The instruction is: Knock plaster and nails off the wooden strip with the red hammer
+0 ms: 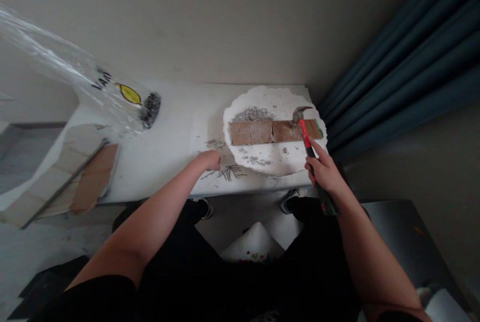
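My right hand (323,168) is wrapped round the dark grip of a claw hammer (304,134) with a red neck. Its metal head rests on or just over the right part of a brown wooden board (251,132), which has a crack across its middle. The board lies on a white, ragged-edged round slab (262,160) strewn with grey crumbs (255,113). My left hand (210,160) is closed in a fist at the table, left of a loose pile of nails (229,172). Whatever its fingers may hold is hidden.
On the white table (168,147), a clear plastic bag (123,94) with dark contents stands at the back left. Broken wooden boards (95,179) and a thin dark bar (65,182) overhang the left edge. A blue curtain (408,77) hangs at the right, above a dark box-like surface (397,232).
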`<state>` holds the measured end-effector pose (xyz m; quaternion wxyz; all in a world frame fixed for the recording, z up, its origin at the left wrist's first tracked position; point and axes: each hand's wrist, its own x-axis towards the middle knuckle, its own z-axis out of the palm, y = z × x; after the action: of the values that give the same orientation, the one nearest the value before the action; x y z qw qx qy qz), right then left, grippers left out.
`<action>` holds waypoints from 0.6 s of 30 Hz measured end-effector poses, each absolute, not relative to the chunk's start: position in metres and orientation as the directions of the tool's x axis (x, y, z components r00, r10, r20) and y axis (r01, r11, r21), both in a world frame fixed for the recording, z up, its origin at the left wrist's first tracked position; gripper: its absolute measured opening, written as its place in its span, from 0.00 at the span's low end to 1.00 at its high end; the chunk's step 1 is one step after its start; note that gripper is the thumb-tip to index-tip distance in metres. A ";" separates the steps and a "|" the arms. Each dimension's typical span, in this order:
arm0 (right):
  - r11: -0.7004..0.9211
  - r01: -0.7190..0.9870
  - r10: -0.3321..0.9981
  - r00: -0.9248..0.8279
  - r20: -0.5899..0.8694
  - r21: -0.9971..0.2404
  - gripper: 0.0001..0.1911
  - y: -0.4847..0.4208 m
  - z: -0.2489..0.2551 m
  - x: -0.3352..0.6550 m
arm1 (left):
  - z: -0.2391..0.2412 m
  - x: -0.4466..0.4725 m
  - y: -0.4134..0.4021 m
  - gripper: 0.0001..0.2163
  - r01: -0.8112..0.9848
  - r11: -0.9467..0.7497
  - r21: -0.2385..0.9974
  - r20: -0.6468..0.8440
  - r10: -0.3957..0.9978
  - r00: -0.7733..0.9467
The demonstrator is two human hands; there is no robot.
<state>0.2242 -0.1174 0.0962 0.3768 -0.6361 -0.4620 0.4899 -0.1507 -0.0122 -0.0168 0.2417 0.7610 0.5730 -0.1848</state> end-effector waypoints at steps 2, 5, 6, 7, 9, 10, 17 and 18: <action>-0.284 0.248 0.959 0.066 -0.277 -0.926 0.43 -0.119 0.095 0.224 | -0.023 -0.154 -0.012 0.05 0.956 -0.219 0.195 -0.499 0.817 0.289; -0.265 0.290 0.963 0.027 -0.269 -0.920 0.44 -0.120 0.093 0.224 | -0.022 -0.165 0.000 0.10 0.940 -0.181 0.288 -0.381 0.880 0.286; -0.260 0.298 0.964 0.023 -0.266 -0.918 0.44 -0.119 0.092 0.224 | -0.019 -0.169 0.005 0.11 0.927 -0.154 0.342 -0.290 0.921 0.260; -0.260 0.302 0.964 0.023 -0.266 -0.917 0.44 -0.119 0.092 0.224 | -0.014 -0.171 0.011 0.11 0.902 -0.125 0.413 -0.166 0.964 0.210; -0.270 0.304 0.961 0.031 -0.273 -0.914 0.44 -0.118 0.092 0.224 | -0.002 -0.166 0.021 0.09 0.792 -0.095 0.604 0.095 0.994 0.047; -0.272 0.305 0.961 0.035 -0.275 -0.913 0.44 -0.118 0.092 0.223 | 0.004 -0.158 0.024 0.08 0.701 -0.107 0.705 0.176 0.984 -0.028; -0.220 0.352 0.973 0.010 -0.231 -0.910 0.45 -0.115 0.090 0.223 | 0.024 -0.050 0.013 0.08 0.295 -0.289 0.911 0.237 0.951 0.200; -0.210 0.361 0.975 0.005 -0.223 -0.909 0.45 -0.114 0.089 0.224 | 0.023 -0.041 0.012 0.07 0.293 -0.295 0.909 0.241 0.948 0.206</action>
<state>0.2238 -0.1144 0.0893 0.3325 -0.6262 -0.5332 0.4616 -0.0410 0.0118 0.0226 0.3783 0.6783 0.4576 0.4329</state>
